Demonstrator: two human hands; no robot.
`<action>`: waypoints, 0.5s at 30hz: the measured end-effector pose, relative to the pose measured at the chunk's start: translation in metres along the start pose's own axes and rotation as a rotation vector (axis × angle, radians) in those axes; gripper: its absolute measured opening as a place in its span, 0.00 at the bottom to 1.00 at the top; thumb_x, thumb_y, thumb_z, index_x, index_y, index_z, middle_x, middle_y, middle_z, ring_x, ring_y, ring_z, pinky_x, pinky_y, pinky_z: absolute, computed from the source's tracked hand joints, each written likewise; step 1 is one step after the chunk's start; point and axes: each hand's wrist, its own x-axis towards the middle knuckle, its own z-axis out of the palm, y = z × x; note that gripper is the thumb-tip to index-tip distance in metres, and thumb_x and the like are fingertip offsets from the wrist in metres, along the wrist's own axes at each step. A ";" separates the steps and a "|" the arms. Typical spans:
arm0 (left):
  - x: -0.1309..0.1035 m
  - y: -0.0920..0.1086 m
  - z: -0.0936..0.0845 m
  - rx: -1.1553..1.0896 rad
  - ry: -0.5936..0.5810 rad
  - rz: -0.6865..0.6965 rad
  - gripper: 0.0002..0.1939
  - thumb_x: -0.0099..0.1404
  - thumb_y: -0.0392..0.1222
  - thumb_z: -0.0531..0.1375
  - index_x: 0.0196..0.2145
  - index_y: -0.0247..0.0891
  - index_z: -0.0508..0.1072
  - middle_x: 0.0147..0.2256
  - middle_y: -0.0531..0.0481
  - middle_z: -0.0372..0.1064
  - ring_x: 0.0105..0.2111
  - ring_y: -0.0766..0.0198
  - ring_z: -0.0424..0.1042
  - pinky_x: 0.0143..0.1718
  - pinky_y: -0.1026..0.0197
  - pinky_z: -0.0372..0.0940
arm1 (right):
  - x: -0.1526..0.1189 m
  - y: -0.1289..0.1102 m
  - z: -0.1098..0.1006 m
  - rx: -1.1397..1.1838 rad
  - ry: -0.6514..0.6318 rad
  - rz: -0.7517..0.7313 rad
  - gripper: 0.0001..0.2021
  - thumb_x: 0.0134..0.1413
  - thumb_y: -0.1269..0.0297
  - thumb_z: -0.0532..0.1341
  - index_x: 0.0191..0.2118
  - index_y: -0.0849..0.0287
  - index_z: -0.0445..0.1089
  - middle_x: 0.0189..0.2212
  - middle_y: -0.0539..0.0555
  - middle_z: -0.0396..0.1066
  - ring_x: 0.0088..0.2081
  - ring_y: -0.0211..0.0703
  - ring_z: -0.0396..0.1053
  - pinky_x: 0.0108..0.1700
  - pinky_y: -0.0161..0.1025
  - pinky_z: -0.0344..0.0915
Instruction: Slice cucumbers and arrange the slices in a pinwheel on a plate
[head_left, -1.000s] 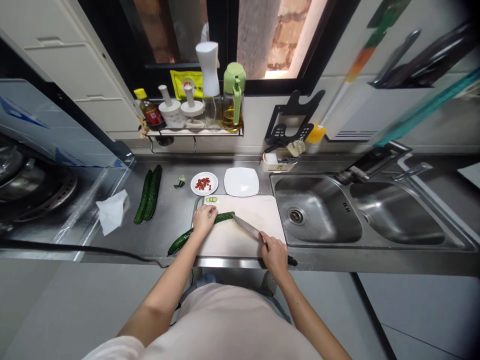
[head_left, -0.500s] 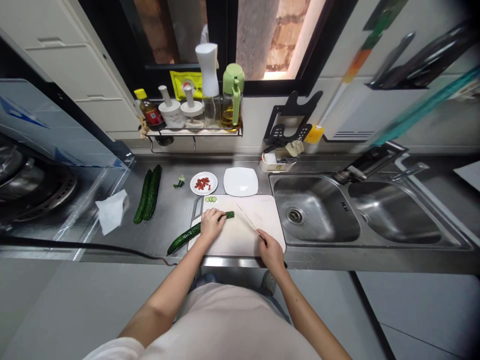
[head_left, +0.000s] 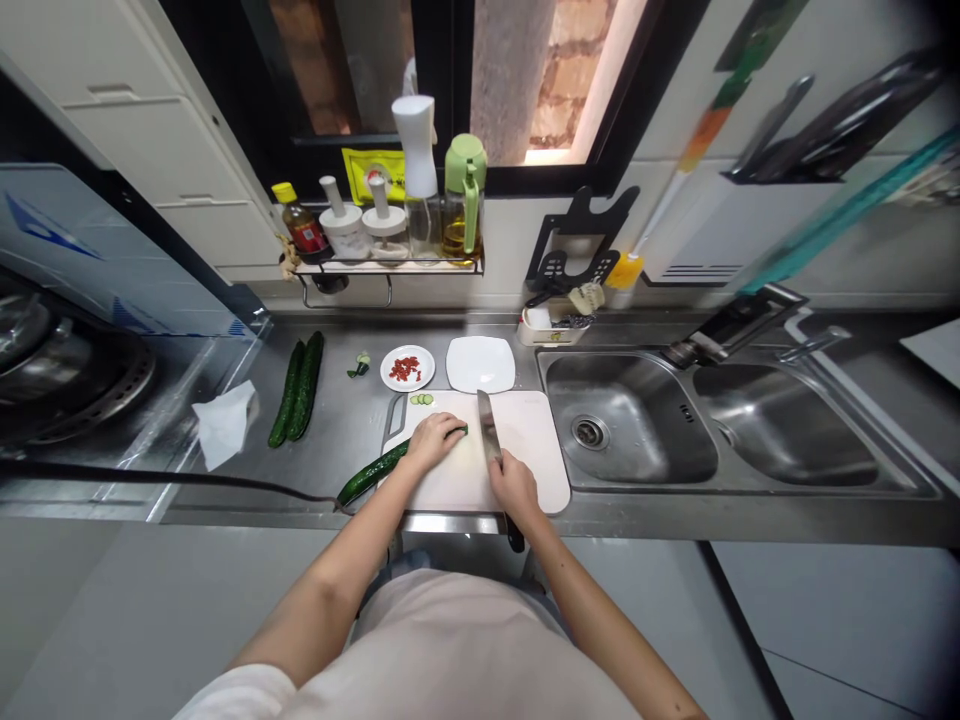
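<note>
My left hand (head_left: 433,441) is closed over a dark green cucumber (head_left: 373,473), which lies slantwise across the left part of the white cutting board (head_left: 540,440). Only a short cut end shows past my fingertips. In my right hand (head_left: 516,483) is a knife (head_left: 489,428), its broad blade tilted so that the flat side shows, a little to the right of the cucumber's cut end. The black handle sticks out below my palm. A few cucumber slices (head_left: 421,399) lie at the board's upper left corner.
Behind the board stand a plate of red pieces (head_left: 406,368) and a bare white plate (head_left: 481,364). Two whole cucumbers (head_left: 303,387), green scraps (head_left: 359,365) and a white paper (head_left: 225,424) lie left. A double sink (head_left: 637,425) is right; a condiment rack (head_left: 390,267) hangs behind.
My right hand and the knife have moved left, closer to my left hand, and the blade has turned to show its flat side. My left hand has shifted slightly, covering more of the cucumber's cut end.
</note>
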 end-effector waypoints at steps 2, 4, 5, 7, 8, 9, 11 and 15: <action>0.000 -0.002 0.002 0.007 -0.003 -0.003 0.13 0.67 0.46 0.55 0.44 0.45 0.76 0.42 0.49 0.72 0.45 0.62 0.68 0.49 0.59 0.63 | 0.002 -0.006 0.001 0.013 -0.012 -0.004 0.16 0.64 0.62 0.46 0.45 0.60 0.68 0.39 0.58 0.75 0.40 0.44 0.71 0.35 0.35 0.54; 0.000 -0.004 0.004 0.017 -0.003 -0.001 0.13 0.67 0.46 0.54 0.44 0.45 0.76 0.42 0.49 0.72 0.45 0.62 0.68 0.49 0.60 0.63 | 0.003 -0.011 0.002 0.026 -0.027 -0.008 0.16 0.64 0.61 0.46 0.47 0.60 0.67 0.39 0.59 0.74 0.40 0.45 0.71 0.36 0.35 0.55; -0.001 -0.004 0.005 0.024 -0.001 0.002 0.13 0.67 0.45 0.54 0.44 0.45 0.76 0.42 0.49 0.72 0.45 0.62 0.68 0.49 0.60 0.63 | 0.004 -0.013 0.003 0.030 -0.033 -0.010 0.16 0.64 0.61 0.46 0.47 0.60 0.67 0.40 0.59 0.74 0.41 0.45 0.71 0.36 0.35 0.55; -0.001 -0.004 0.006 0.040 0.005 0.012 0.13 0.68 0.45 0.54 0.45 0.45 0.76 0.42 0.49 0.72 0.45 0.62 0.68 0.48 0.60 0.63 | 0.005 -0.018 0.005 0.031 -0.036 -0.011 0.16 0.64 0.62 0.46 0.48 0.60 0.67 0.40 0.60 0.74 0.41 0.46 0.71 0.37 0.35 0.56; -0.002 -0.004 0.006 0.048 0.009 0.016 0.13 0.68 0.45 0.54 0.45 0.45 0.76 0.42 0.49 0.71 0.45 0.62 0.68 0.48 0.60 0.63 | 0.005 -0.020 0.005 0.030 -0.035 -0.013 0.16 0.64 0.63 0.46 0.48 0.60 0.67 0.40 0.60 0.74 0.42 0.46 0.71 0.37 0.36 0.56; -0.002 -0.004 0.007 0.056 0.012 0.019 0.13 0.68 0.45 0.54 0.45 0.45 0.75 0.42 0.49 0.71 0.45 0.62 0.68 0.48 0.60 0.63 | 0.005 -0.021 0.006 0.029 -0.033 -0.014 0.16 0.64 0.63 0.46 0.48 0.61 0.67 0.41 0.60 0.74 0.42 0.46 0.71 0.37 0.36 0.56; -0.002 -0.004 0.007 0.068 0.015 0.023 0.13 0.68 0.45 0.54 0.46 0.45 0.75 0.42 0.49 0.71 0.45 0.62 0.67 0.47 0.59 0.63 | 0.005 -0.024 0.006 0.027 -0.033 -0.018 0.16 0.63 0.64 0.46 0.48 0.61 0.67 0.41 0.60 0.74 0.42 0.46 0.71 0.37 0.36 0.56; -0.003 -0.003 0.008 0.081 0.021 0.030 0.13 0.68 0.45 0.54 0.46 0.46 0.75 0.42 0.49 0.71 0.44 0.62 0.67 0.47 0.60 0.64 | 0.006 -0.026 0.007 0.020 -0.039 -0.025 0.16 0.63 0.65 0.46 0.48 0.61 0.67 0.41 0.61 0.74 0.42 0.46 0.71 0.38 0.36 0.57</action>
